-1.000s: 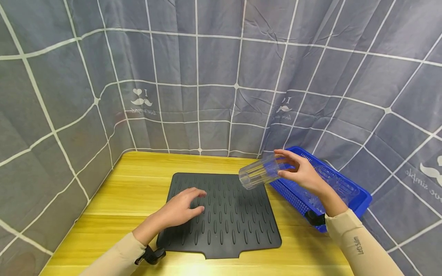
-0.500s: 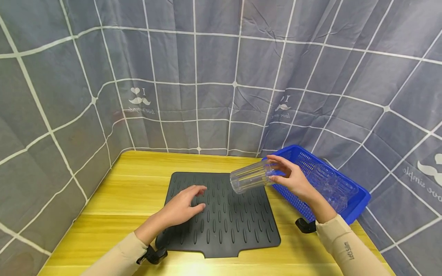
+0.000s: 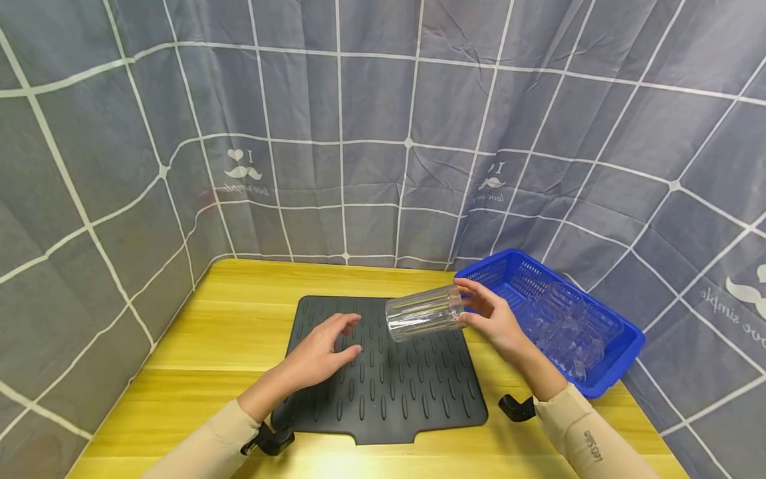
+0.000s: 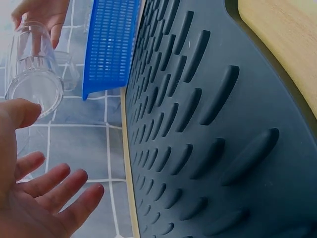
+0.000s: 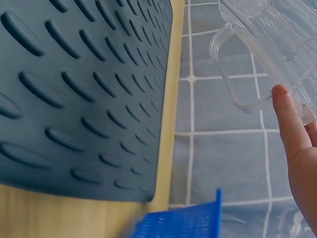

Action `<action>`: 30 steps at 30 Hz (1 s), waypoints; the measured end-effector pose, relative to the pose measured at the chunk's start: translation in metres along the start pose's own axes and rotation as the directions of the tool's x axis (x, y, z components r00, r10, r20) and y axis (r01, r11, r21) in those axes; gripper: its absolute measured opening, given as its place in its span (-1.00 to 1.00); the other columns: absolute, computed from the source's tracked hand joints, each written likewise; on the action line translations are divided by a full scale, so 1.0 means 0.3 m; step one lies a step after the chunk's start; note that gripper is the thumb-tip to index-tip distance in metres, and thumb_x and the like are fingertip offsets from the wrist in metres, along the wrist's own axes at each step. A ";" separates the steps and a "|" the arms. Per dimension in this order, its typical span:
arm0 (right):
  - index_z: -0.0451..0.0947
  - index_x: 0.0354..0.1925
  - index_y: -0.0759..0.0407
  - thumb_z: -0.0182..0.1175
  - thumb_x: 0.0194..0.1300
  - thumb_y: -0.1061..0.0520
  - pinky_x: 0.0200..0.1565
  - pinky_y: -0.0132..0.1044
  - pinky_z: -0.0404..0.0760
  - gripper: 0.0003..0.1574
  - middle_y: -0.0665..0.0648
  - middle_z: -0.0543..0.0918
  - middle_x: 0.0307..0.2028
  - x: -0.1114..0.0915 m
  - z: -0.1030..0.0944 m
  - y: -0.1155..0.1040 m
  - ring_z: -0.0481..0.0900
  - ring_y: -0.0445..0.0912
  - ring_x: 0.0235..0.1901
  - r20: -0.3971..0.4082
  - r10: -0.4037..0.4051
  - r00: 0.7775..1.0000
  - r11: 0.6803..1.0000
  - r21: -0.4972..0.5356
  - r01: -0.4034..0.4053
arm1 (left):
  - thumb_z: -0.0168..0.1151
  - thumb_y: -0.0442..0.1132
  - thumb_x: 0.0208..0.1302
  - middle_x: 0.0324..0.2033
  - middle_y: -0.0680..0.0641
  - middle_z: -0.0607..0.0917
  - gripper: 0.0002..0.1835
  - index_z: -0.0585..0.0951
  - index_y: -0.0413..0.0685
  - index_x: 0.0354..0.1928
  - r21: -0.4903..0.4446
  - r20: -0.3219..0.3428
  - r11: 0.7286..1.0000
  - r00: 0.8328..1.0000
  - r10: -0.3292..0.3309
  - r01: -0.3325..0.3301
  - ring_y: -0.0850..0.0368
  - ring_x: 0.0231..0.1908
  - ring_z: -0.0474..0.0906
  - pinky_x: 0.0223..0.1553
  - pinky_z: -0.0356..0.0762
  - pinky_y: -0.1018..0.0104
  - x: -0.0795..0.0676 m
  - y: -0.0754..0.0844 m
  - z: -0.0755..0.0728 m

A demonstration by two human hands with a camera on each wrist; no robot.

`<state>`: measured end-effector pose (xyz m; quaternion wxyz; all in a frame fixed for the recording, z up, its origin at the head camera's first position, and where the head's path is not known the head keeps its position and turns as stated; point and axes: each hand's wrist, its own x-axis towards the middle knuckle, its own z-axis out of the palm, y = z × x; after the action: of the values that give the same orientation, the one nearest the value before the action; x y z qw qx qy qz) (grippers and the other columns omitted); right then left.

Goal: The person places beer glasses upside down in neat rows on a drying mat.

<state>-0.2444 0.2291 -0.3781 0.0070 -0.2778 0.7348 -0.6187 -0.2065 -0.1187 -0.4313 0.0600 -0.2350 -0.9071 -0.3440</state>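
Note:
A clear mug point(image 3: 421, 314) is tilted nearly on its side above the black ridged mat point(image 3: 389, 406), its base toward the left. My right hand point(image 3: 493, 324) grips it at the mouth end, thumb on the near side and fingers on the far side. The mug's looped handle point(image 5: 223, 74) shows in the right wrist view. Over the left part of the mat my left hand point(image 3: 320, 352) hovers with relaxed fingers and holds nothing. In the left wrist view its thumb overlaps the mug base point(image 4: 39, 91).
A blue plastic basket point(image 3: 631, 342) stands at the right, with several clear glass-like pieces point(image 3: 568, 332) inside. Both it and the mat lie on a yellow wooden table point(image 3: 239, 299). A grey checked curtain point(image 3: 305, 199) surrounds the back and sides.
My right hand has carried the mug left and slightly down, away from the basket and over the mat. My left hand has barely moved.

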 end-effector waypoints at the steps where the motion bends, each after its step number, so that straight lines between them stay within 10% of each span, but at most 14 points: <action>1: 0.15 0.33 0.31 0.15 0.22 0.34 -0.14 -0.25 0.60 -0.26 0.30 0.37 0.17 -0.003 0.004 0.004 0.50 -0.05 0.04 0.003 0.011 1.000 1.000 0.020 -0.011 | 0.00 0.33 0.18 0.05 0.28 0.42 -0.36 0.29 0.31 0.27 -0.007 -0.002 1.000 1.000 0.000 0.000 0.23 0.00 0.44 -0.10 0.48 0.23 0.002 0.001 0.000; 14: 0.11 0.35 0.22 0.14 0.24 0.27 -0.09 -0.20 0.58 -0.24 0.25 0.32 0.21 -0.017 0.076 0.048 0.48 -0.08 0.06 0.015 0.094 0.995 0.987 0.127 -0.095 | 0.23 0.16 0.13 0.15 0.24 0.35 -0.27 0.15 0.43 0.32 -0.269 -0.013 0.963 1.000 -0.025 0.021 0.12 0.08 0.44 -0.07 0.50 0.22 0.033 0.021 0.013; 30: 0.12 0.36 0.15 0.12 0.25 0.29 -0.10 -0.19 0.54 -0.26 0.22 0.33 0.19 -0.008 0.129 0.060 0.47 -0.05 0.02 0.002 0.142 0.990 0.967 0.213 -0.139 | 0.30 0.13 0.06 0.23 0.16 0.31 -0.20 0.13 0.54 0.32 -0.369 -0.004 0.929 1.000 -0.005 0.003 0.20 0.07 0.44 -0.08 0.51 0.23 0.065 0.047 0.029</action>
<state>-0.2358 0.1966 -0.4045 0.0756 -0.2185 0.6822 -0.6937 -0.2168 -0.0962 -0.4242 0.0162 -0.2396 -0.8266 -0.5090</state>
